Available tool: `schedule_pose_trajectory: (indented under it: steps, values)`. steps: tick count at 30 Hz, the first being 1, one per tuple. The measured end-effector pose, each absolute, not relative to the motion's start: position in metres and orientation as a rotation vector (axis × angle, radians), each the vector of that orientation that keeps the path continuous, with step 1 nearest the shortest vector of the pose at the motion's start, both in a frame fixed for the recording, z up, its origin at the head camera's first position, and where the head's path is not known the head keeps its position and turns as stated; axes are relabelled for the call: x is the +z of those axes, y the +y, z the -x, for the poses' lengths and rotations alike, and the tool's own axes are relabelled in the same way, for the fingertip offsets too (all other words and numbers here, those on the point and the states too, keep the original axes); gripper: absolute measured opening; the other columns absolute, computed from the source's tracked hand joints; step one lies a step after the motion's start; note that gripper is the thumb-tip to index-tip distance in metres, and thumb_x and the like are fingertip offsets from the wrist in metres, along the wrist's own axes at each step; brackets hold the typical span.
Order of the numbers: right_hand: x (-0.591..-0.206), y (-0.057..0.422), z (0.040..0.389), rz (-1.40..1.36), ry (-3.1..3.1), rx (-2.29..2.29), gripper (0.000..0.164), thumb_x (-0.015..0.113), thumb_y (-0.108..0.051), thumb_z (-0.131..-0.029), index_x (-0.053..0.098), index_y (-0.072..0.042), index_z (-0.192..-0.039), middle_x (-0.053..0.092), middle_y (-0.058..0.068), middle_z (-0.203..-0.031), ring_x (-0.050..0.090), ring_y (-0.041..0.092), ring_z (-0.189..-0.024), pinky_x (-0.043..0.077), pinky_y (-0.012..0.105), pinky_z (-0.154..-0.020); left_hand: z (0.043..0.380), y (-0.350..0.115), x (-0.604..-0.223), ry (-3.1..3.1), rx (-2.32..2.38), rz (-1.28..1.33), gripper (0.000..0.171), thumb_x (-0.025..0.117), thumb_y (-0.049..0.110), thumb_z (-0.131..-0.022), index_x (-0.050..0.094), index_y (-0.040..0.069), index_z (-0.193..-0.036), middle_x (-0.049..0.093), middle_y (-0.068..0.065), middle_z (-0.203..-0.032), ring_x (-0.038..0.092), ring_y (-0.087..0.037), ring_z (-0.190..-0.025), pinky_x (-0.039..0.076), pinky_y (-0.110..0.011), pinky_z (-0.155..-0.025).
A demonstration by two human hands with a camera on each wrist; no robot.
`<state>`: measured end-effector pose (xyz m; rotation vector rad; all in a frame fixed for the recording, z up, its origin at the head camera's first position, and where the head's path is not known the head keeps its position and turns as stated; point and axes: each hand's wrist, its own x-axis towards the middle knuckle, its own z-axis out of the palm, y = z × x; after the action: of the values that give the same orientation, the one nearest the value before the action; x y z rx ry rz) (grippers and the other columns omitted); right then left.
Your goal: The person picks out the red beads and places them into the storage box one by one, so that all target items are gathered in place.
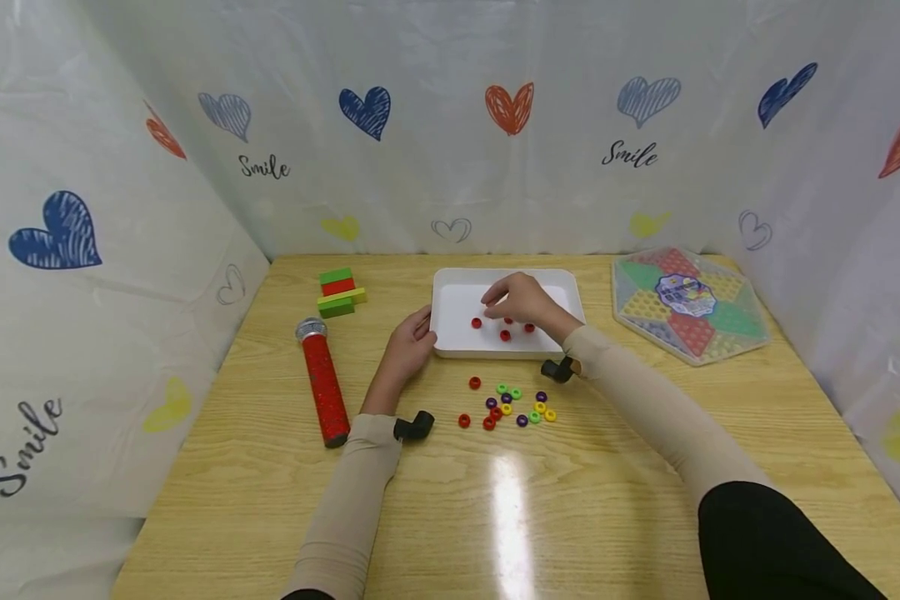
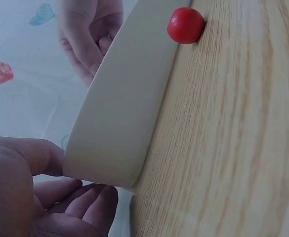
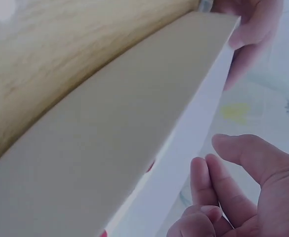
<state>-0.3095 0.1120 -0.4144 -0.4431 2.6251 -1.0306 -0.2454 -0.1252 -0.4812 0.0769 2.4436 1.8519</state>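
A shallow white tray (image 1: 457, 342) lies on the table with several red beads (image 1: 505, 335) scattered inside. My left hand (image 1: 408, 346) grips its left side near the front corner; in the left wrist view the thumb is at the rim and curled fingers sit around the corner. Over the tray hovers my right hand (image 1: 521, 300), partly covering the beads. Its thumb and fingertips are parted with nothing between them in the right wrist view. In front of the tray, loose beads (image 1: 506, 409) in red, green, purple and yellow are spread on the wood.
A red microphone (image 1: 324, 387) lies left of my left hand. Behind it is a small pile of green, red and yellow blocks (image 1: 337, 287). To the right of the tray lies a hexagonal star-patterned game board (image 1: 690, 304). A white curtain printed with hearts surrounds the table.
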Motion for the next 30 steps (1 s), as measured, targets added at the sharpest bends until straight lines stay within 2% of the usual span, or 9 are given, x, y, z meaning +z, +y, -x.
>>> schedule_pose_trajectory:
  steps: [4,8,11,15,18,20,23,26,30]
  values:
    - [-0.408,0.109,0.297,0.501,2.636,-1.037,0.026,0.077,-0.019,-0.088,0.078,-0.008,-0.110,0.076,0.006,-0.107,0.064,0.020,-0.087,0.051,0.029,-0.069,0.246,-0.125,-0.481,2.454,1.851,-0.082,0.056,0.050,0.006,-0.099,0.040,0.004,-0.155,0.042,-0.014,-0.159,0.046,-0.026,-0.145,0.044,-0.036,-0.115]
    - [-0.404,0.107,0.284,0.551,2.617,-1.070,0.023,0.078,-0.019,-0.087,0.079,-0.008,-0.108,0.075,0.005,-0.104,0.059,0.023,-0.087,0.049,0.031,-0.067,0.246,-0.124,-0.481,2.448,1.859,-0.096,0.057,0.050,0.006,-0.099,0.040,0.004,-0.155,0.042,-0.014,-0.159,0.045,-0.026,-0.145,0.043,-0.036,-0.115]
    - [-0.404,0.105,0.274,0.632,2.604,-1.075,0.023,0.078,-0.018,-0.087,0.079,-0.007,-0.107,0.076,0.006,-0.104,0.063,0.029,-0.095,0.052,0.034,-0.074,0.245,-0.124,-0.482,2.449,1.860,-0.101,0.057,0.049,0.006,-0.099,0.039,0.004,-0.155,0.041,-0.014,-0.160,0.044,-0.026,-0.145,0.043,-0.036,-0.115]
    - [-0.406,0.104,0.262,0.733,2.583,-1.070,0.023,0.078,-0.018,-0.087,0.079,-0.005,-0.107,0.077,0.007,-0.105,0.066,0.033,-0.110,0.053,0.040,-0.091,0.245,-0.123,-0.483,2.458,1.862,-0.100,0.057,0.049,0.006,-0.099,0.039,0.003,-0.155,0.042,-0.015,-0.159,0.045,-0.027,-0.145,0.043,-0.036,-0.116]
    - [-0.407,0.103,0.254,0.775,2.562,-1.071,0.024,0.077,-0.017,-0.087,0.079,-0.005,-0.107,0.077,0.007,-0.106,0.066,0.032,-0.110,0.053,0.042,-0.092,0.245,-0.123,-0.483,2.452,1.869,-0.099,0.057,0.049,0.006,-0.099,0.039,0.003,-0.155,0.042,-0.015,-0.159,0.045,-0.027,-0.145,0.043,-0.036,-0.116]
    - [-0.407,0.103,0.248,0.793,2.545,-1.078,0.023,0.077,-0.016,-0.087,0.079,-0.004,-0.107,0.077,0.008,-0.107,0.066,0.031,-0.107,0.052,0.039,-0.089,0.245,-0.123,-0.484,2.445,1.872,-0.101,0.057,0.049,0.006,-0.099,0.039,0.003,-0.155,0.041,-0.016,-0.159,0.044,-0.027,-0.145,0.043,-0.036,-0.116]
    - [-0.407,0.103,0.238,0.815,2.525,-1.088,0.022,0.076,-0.016,-0.088,0.079,-0.005,-0.107,0.078,0.008,-0.106,0.064,0.026,-0.090,0.049,0.032,-0.079,0.244,-0.124,-0.484,2.435,1.881,-0.104,0.057,0.049,0.004,-0.099,0.038,0.001,-0.155,0.040,-0.017,-0.160,0.044,-0.028,-0.145,0.043,-0.038,-0.116]
    - [-0.408,0.102,0.228,0.818,2.512,-1.106,0.020,0.076,-0.016,-0.087,0.079,-0.006,-0.105,0.078,0.006,-0.100,0.052,0.019,-0.068,0.044,0.027,-0.066,0.244,-0.124,-0.484,2.427,1.900,-0.120,0.057,0.049,0.002,-0.099,0.038,0.000,-0.154,0.040,-0.019,-0.159,0.044,-0.030,-0.145,0.043,-0.039,-0.116]
    - [-0.411,0.101,0.215,0.833,2.496,-1.110,0.020,0.078,-0.015,-0.086,0.080,-0.007,-0.104,0.078,0.003,-0.097,0.039,0.011,-0.056,0.038,0.024,-0.057,0.244,-0.125,-0.483,2.424,1.915,-0.140,0.056,0.049,0.001,-0.099,0.038,-0.001,-0.154,0.040,-0.019,-0.159,0.044,-0.030,-0.146,0.042,-0.038,-0.117]
